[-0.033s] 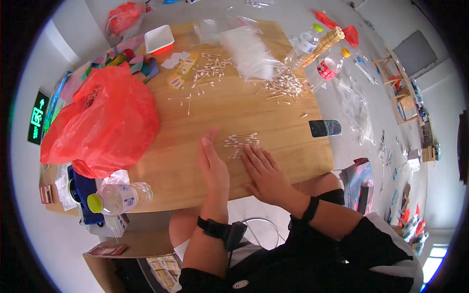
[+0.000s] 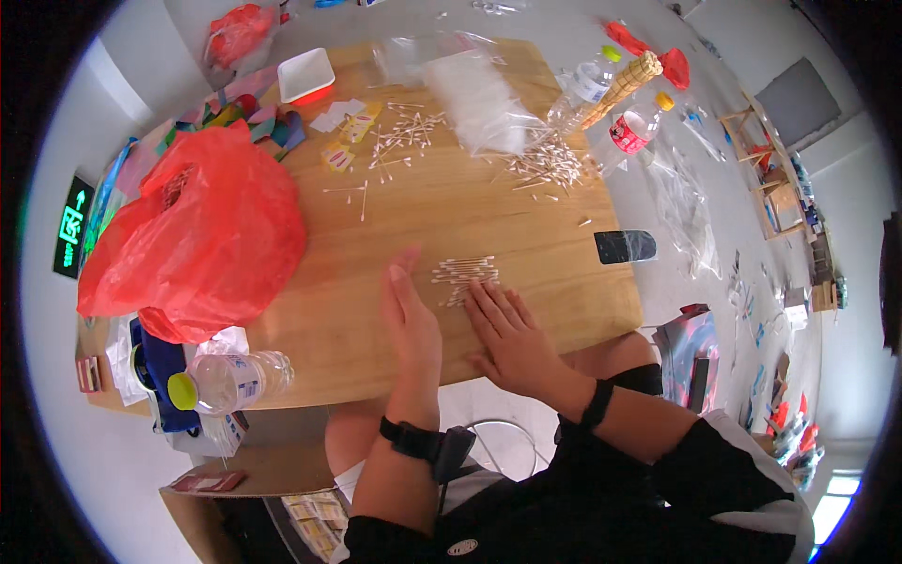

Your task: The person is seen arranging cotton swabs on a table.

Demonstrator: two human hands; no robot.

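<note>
A small bundle of cotton swabs (image 2: 466, 271) lies on the wooden table (image 2: 348, 282) in front of me, most of them side by side and pointing left to right. Over the near right part of it, my right hand (image 2: 515, 343) rests flat, fingers stretched out, hiding some swabs. My left hand (image 2: 412, 324) stands on edge just left of the bundle, fingers extended and palm turned toward it, apart from the swabs. Farther off are a loose pile of swabs (image 2: 545, 164) at the right and a scattered group (image 2: 404, 136) near the middle.
A big red plastic bag (image 2: 216, 235) and a lying bottle (image 2: 230, 381) take up the left side. Clear plastic bags (image 2: 479, 103) lie at the back. Bottles (image 2: 634, 132) stand by the right edge, near a black flat piece (image 2: 625, 247). A white tray (image 2: 306, 75) sits back left.
</note>
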